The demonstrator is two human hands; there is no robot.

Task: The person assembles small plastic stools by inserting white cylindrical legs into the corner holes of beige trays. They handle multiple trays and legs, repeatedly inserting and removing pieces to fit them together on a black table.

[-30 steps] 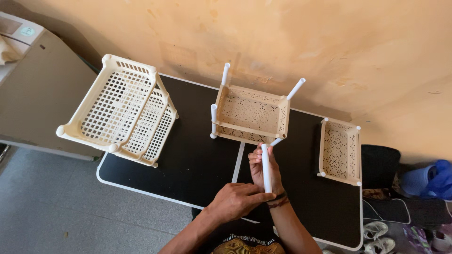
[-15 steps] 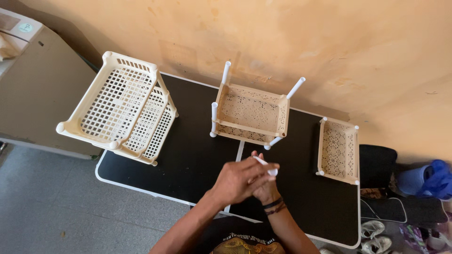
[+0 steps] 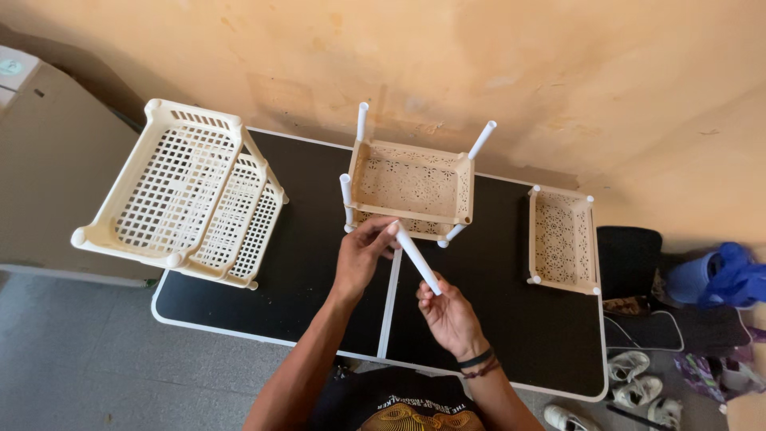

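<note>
Holding a white plastic tube [image 3: 418, 259] between both hands, we see it slant above the black worktop [image 3: 311, 263], its upper end toward 11 o'clock and its lower end toward 5 o'clock. Our left hand [image 3: 363, 255] has its grip pinched on the upper end; our right hand [image 3: 448, 311] pinches the lower end, a dark band at its wrist. Just beyond the tube at 12 o'clock stands a beige lattice tray [image 3: 411, 187] with white posts rising from its corners, its near edge close to our left fingers. At 9 to 10 o'clock a larger cream two-tier rack [image 3: 179, 195] lies tilted, overhanging the worktop's left edge. At 3 o'clock a second beige tray [image 3: 562, 239] lies flat near the right edge. Open black surface shows between rack and centre tray, and between our hands and the right tray. A white seam [image 3: 388, 311] runs down the worktop's middle beneath our hands. Shoes [image 3: 638, 391] lie on the floor at 4 o'clock.
</note>
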